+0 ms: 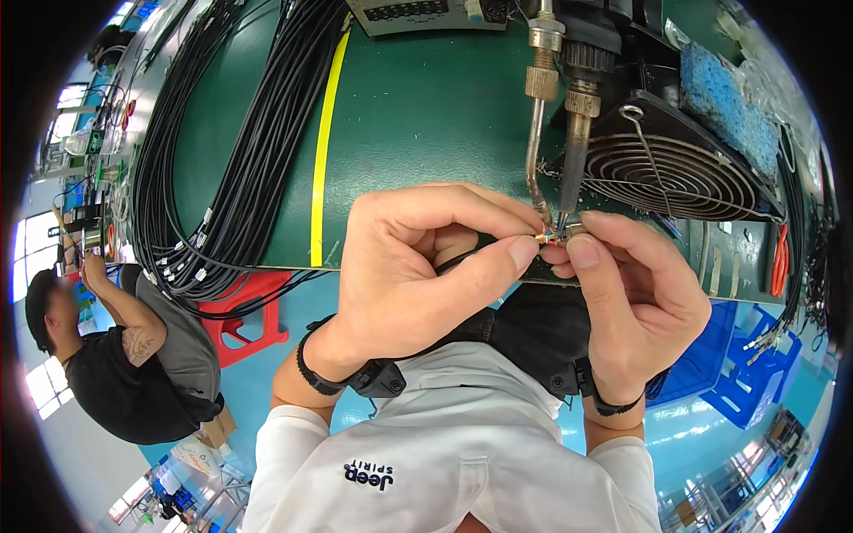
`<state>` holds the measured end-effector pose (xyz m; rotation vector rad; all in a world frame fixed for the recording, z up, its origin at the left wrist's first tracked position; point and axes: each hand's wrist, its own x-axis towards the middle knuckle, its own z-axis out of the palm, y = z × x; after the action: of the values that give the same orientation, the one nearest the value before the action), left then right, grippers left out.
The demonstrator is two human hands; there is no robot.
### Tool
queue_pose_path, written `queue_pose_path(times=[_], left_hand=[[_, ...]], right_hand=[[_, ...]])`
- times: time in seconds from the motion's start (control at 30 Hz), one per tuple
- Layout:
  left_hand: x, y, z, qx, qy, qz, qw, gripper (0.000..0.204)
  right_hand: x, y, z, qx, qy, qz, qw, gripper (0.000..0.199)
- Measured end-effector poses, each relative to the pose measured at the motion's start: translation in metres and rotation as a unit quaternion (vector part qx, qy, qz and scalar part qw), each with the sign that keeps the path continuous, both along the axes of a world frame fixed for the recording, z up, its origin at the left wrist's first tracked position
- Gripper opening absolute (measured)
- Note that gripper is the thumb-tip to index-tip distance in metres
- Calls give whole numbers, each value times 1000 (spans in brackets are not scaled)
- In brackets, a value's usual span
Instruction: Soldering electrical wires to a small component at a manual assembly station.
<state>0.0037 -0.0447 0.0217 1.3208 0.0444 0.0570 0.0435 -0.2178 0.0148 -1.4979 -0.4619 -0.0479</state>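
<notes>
Your left hand has the thumb and the forefinger pressed together at the end of a small metal piece. Your right hand pinches from the other side, also with thumb and forefinger. The small metal piece is therefore between your two hands, in front of your body, near the front edge of the green desk. It shows some gold and red colour, but it is too small to tell whether it is one part or two parts joined.

Just above it, the soldering iron points its tip downward, and beside the iron runs a thin bent metal tube. I cannot tell if the tip is touching the piece.

To the right of the iron there is a black fan with a round wire grille, and a blue sponge leans against it. On the left part of the desk lies a big bundle of black cables, and some of them hang over the front edge. A yellow strip runs just beside this bundle. Below the cables, a red stool is on the floor, and a co-worker in dark clothes sits farther left.
</notes>
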Motion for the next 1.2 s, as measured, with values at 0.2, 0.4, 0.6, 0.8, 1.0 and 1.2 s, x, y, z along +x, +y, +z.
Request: queue_pose_path(times=[0.2,0.4,0.6,0.8,1.0,1.2], left_hand=[[1,1,-5,26,-26,3,999,7],[-1,-1,-4,15,-24,5,1000,7],[0,-1,-6,31,-35,3,999,8],[-1,-1,-6,62,-40,-1,997,9],[-3,2,-2,157,-40,-7,987,10],[-4,1,-1,162,-23,1,987,8]], right_hand=[[1,1,-3,14,7,2,1000,17],[0,-1,-1,-3,5,3,1000,17],[0,-4,-2,-13,9,10,1000,17],[0,-6,-3,4,8,25,1000,17],[2,-7,-2,3,10,27,1000,16],[1,-5,-2,2,4,20,1000,16]])
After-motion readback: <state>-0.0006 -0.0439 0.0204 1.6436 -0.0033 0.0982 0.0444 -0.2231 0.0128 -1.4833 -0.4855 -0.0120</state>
